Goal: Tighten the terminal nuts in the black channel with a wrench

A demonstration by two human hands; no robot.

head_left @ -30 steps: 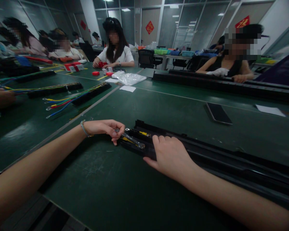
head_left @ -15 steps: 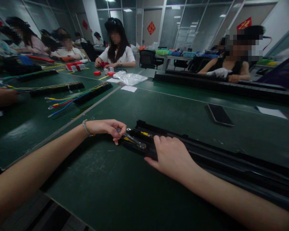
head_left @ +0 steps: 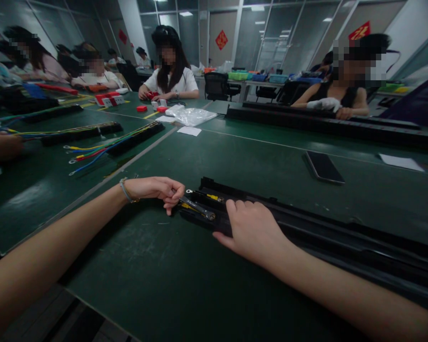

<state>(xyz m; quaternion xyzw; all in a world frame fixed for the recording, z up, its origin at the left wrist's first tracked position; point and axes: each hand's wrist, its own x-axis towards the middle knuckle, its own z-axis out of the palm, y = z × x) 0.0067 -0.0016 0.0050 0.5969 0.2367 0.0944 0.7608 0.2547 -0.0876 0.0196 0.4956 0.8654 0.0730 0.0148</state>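
Note:
A metal wrench (head_left: 197, 207) is pinched at its near end by the fingers of my left hand (head_left: 162, 191). Its far ring end sits around a fastener inside a long black channel (head_left: 306, 223). My right hand (head_left: 255, 225) is wrapped over that channel just right of the wrench head, thumb on the near side. A yellow-sleeved lug (head_left: 211, 196) lies along the far side of the channel, with a bare ring terminal (head_left: 189, 191) to its left. Yellow also shows under the wrench, mostly covered by it.
A black phone (head_left: 324, 167) lies beyond the channel. Cables with ring terminals (head_left: 87, 154) rest on the green table (head_left: 142, 275) at left. Another long black channel (head_left: 288, 121) lies across the far side, by a person with a gloved hand (head_left: 324, 104). A plastic bag (head_left: 194, 115) lies mid-table.
The view has shifted very slightly. Both hands keep their hold, and the wrench stays on the fastener with hardly any turn visible.

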